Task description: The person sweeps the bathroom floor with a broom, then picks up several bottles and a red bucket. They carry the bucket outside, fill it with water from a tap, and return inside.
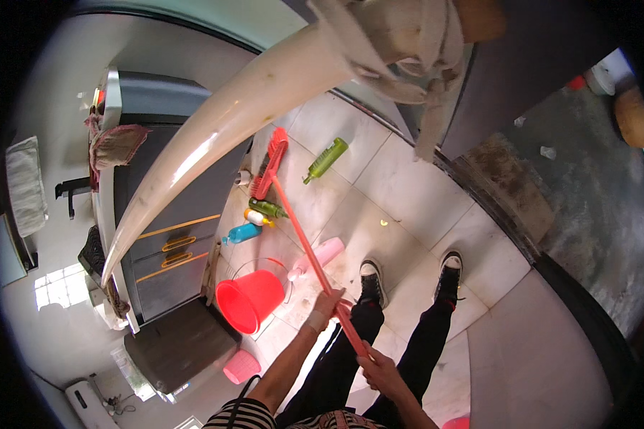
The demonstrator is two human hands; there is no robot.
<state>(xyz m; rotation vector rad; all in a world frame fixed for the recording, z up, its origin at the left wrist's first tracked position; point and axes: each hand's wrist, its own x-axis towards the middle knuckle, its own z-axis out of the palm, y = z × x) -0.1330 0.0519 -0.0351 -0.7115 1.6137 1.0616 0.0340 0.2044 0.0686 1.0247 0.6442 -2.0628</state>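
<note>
A red broom point(304, 243) slants across the floor in front of me. My left hand point(325, 306) is closed round the middle of its handle, and my right hand point(381, 369) grips it lower, near the end. The red bristle head point(268, 168) rests on the tiles by the cabinet. Bottles lie close to it: a green bottle point(326, 159) to its right, then a darker green bottle point(267, 208), a white bottle with yellow point(254, 217) and a blue bottle point(243, 234). A pink bottle point(320, 257) lies beside the handle, near a red bucket point(247, 300).
A large pale horn-shaped object point(243, 93) with cloth tied round it blocks much of the upper view. At left stands a grey cabinet point(166, 175) with a black faucet point(71, 189). A pink basket point(242, 366) sits behind the bucket. A doorway sill point(490, 204) and mat point(508, 182) lie right.
</note>
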